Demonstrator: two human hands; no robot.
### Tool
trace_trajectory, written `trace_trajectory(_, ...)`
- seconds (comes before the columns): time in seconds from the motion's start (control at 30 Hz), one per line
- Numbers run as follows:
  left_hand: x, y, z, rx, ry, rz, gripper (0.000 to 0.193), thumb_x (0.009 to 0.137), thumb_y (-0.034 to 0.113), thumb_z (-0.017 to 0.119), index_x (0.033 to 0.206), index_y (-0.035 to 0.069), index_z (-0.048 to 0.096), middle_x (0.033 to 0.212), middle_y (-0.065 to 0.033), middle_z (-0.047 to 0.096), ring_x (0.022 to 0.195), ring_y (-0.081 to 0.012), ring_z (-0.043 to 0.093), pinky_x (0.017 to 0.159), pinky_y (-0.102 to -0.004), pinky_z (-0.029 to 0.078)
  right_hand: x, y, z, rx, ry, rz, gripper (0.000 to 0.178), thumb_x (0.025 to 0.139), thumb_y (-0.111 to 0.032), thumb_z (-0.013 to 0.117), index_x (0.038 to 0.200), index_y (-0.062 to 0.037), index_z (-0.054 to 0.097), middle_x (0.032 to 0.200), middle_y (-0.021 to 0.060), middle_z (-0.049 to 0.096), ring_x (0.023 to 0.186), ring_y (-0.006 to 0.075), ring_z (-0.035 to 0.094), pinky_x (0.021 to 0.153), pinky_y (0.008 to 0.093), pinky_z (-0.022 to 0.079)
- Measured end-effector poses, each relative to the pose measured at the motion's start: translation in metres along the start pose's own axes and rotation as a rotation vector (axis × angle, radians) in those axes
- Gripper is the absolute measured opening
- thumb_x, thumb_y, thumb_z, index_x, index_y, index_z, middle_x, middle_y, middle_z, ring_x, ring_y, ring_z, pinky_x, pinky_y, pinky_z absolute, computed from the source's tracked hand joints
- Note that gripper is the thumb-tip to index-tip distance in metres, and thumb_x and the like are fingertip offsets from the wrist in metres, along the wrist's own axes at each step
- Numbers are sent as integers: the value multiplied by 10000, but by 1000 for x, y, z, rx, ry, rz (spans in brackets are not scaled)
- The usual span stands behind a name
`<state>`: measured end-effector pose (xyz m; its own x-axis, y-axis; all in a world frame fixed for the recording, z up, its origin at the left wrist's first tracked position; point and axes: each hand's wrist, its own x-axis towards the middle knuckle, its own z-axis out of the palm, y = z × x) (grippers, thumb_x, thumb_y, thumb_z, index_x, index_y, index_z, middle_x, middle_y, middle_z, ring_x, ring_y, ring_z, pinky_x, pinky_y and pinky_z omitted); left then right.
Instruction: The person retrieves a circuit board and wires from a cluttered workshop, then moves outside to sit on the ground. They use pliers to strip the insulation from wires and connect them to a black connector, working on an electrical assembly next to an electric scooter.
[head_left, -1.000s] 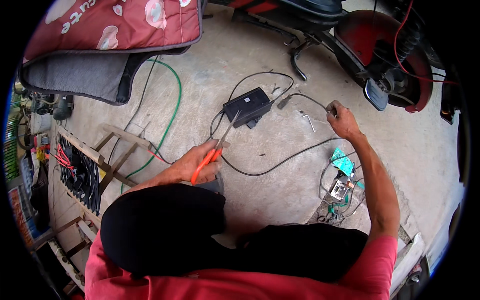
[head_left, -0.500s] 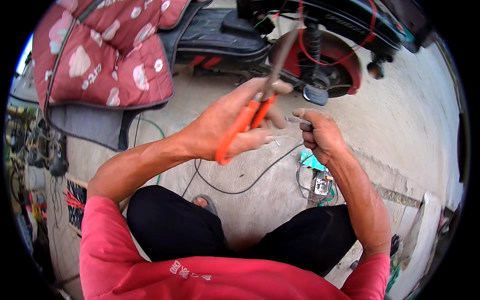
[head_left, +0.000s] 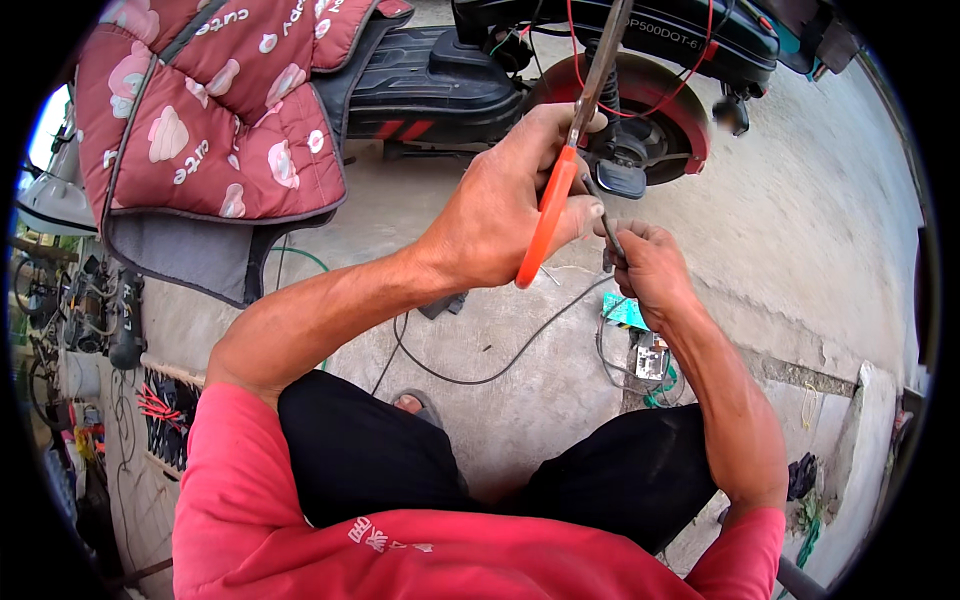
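Observation:
My left hand is closed around long-bladed scissors with orange handles, their metal blades pointing up past the top of the picture. Its thumb and fingers also meet the upper end of a short dark cable. Lower and to the right, my right hand pinches the other end of that cable between thumb and curled fingers. Both hands are raised above the floor, a little apart. What the hidden left fingers touch behind the handles cannot be made out.
A black scooter with a red-rimmed rear wheel and a loose red wire stands ahead. A quilted maroon cover hangs at left. On the concrete lie a black cable, a teal packet and a small metal part.
My left hand has moved right and slightly up with the scissors, which turned more edge-on. My right hand has come a little lower, and the dark cable now shows between both hands.

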<state>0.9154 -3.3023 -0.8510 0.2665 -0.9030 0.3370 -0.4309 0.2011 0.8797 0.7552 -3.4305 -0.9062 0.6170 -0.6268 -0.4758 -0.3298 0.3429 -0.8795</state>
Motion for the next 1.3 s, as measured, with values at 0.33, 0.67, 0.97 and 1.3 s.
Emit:
trace_trajectory(0.33,6,-5,2,-93,-86,-6,521,822,26,615,1305,20,419,858,-50,566,716,-109,592,647,-266,514,-2,-9,-21,-1,60,-171,327,888,-252,635,1107,-10,620,732,11,544,542,72,470,467,222,324)
trace_trajectory(0.67,6,9,22,-559,-137,-212,471,834,49,606,1258,0,405,834,-69,564,702,-155,662,629,-290,540,-28,-24,-24,561,-82,-486,204,877,-191,688,970,-89,539,1172,132,619,813,120,646,596,227,464)
trace_trajectory(0.97,4,6,27,-473,-169,-139,512,825,26,593,1293,-1,389,869,-80,576,716,-141,642,634,-292,535,-38,-25,-22,327,-234,-62,282,891,-365,659,899,-99,567,779,15,589,577,59,447,497,220,329)
trace_trajectory(1.3,-2,3,27,-306,-222,1,488,848,36,587,1300,12,403,873,-71,560,784,-139,614,713,-290,527,-42,-23,-19,412,-311,-149,220,948,-294,592,933,-75,577,793,33,604,593,81,495,512,233,372)
